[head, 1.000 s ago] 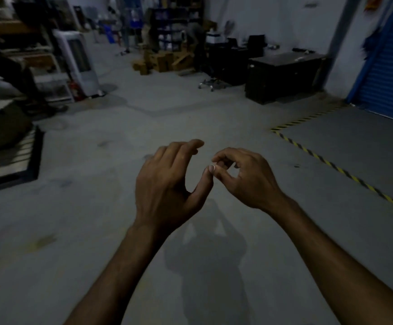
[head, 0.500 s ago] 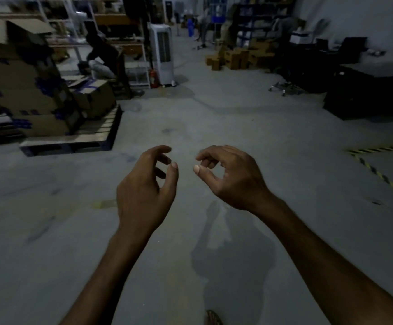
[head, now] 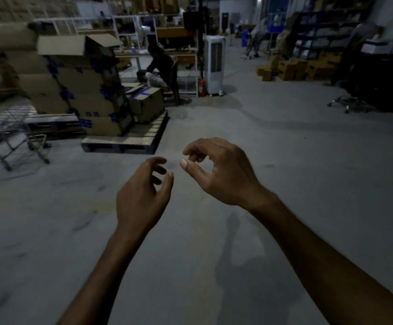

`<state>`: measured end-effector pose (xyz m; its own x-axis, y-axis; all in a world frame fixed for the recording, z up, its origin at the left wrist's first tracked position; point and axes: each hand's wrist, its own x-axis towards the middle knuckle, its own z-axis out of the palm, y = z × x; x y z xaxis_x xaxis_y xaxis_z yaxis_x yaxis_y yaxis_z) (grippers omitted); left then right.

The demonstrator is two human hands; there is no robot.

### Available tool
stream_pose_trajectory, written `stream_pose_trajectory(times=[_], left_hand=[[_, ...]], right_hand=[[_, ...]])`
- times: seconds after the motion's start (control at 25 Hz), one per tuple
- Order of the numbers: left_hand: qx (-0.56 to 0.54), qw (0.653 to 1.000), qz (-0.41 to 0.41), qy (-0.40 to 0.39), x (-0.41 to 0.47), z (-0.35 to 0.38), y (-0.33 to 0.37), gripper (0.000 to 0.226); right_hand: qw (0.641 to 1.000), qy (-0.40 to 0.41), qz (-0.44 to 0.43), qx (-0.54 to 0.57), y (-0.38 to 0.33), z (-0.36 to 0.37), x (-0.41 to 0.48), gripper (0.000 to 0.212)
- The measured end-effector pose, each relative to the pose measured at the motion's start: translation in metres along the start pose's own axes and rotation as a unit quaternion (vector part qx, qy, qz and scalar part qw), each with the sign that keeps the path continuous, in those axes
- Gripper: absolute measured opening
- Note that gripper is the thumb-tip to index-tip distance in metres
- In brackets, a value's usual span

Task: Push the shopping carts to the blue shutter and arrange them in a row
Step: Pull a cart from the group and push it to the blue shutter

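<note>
Hands filled the middle of the head camera's view. The left hand and the right hand were raised side by side above the concrete floor, with their thumb tips near each other but apart. Both had loosely curled fingers, the thumb and forefinger of each making an unclosed ring, and neither had hold of anything. That slack pose suggested hands between jobs, carried at about handle height and ready to take a bar, not doing any work.

One shopping cart stood at the far left edge, well apart from both hands. It was a blurred wire frame beside low pallets, and no other cart could be made out. It seemed to be parked against the stored goods, near the wooden pallet and its stacked cardboard boxes, probably to keep the open floor free for walking.

The blue shutter was not in this view. Beyond the boxes a seated person bent over something, close to a white air cooler. The likely step was the walk across to fetch that cart.
</note>
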<state>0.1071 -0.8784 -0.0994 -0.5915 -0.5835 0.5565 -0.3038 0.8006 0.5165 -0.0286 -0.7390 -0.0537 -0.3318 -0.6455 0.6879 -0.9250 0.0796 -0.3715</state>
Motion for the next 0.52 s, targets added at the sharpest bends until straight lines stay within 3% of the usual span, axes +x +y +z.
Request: stream_pose_trajectory(times=[0.28,0.52], left_hand=[[0.119,0.987,0.030,0.100,0.060,-0.023,-0.047,0.049],[0.291,0.941,0.104,0.140,0.101,-0.060,-0.118,0.055]], right_hand=[[0.998,-0.051,-0.003,0.031,0.022,0.086,0.076,0.022],[0.993,-0.116,-0.025,0.014,0.002,0.199,0.139,0.029]])
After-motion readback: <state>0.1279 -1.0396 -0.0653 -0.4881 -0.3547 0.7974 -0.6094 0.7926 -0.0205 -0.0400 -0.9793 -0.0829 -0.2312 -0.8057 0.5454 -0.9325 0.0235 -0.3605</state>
